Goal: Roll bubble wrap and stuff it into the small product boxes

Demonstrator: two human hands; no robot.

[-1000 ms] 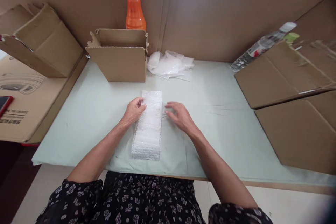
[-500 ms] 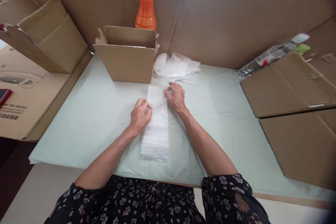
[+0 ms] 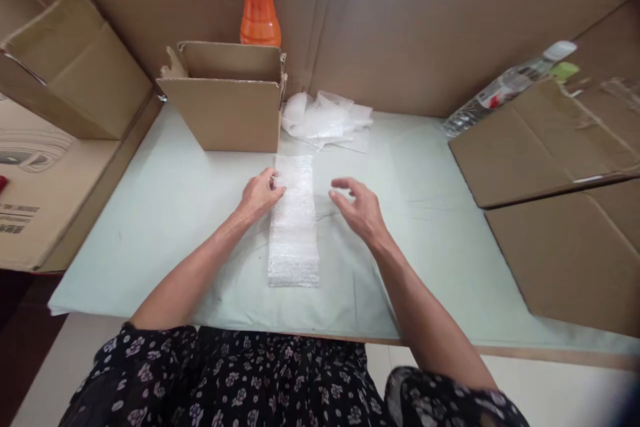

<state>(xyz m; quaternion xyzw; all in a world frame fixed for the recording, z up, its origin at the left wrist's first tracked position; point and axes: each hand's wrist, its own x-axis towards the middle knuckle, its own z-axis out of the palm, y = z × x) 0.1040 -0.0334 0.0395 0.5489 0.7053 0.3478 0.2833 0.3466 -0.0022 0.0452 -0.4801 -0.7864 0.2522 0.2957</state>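
A long narrow stack of translucent white bubble wrap lies lengthwise before me on the pale green cloth. My left hand grips its left edge near the far end, thumb on top and fingers curled at the side. To the right of the stack, my right hand is raised, thumb and index finger apart, holding nothing. Beyond the stack's far end lies a loose pile of clear plastic wrap pieces. An open cardboard box stands just left of that pile.
An orange drink bottle stands behind the open box. On the right, brown cardboard boxes sit beside a leaning clear bottle. More cardboard boxes line the left edge. A cardboard wall closes off the back.
My right hand has left the bubble wrap and moved right, its fingers parting. My left hand stays at the stack's left edge, now nearer its far end. The whole view has shifted slightly.
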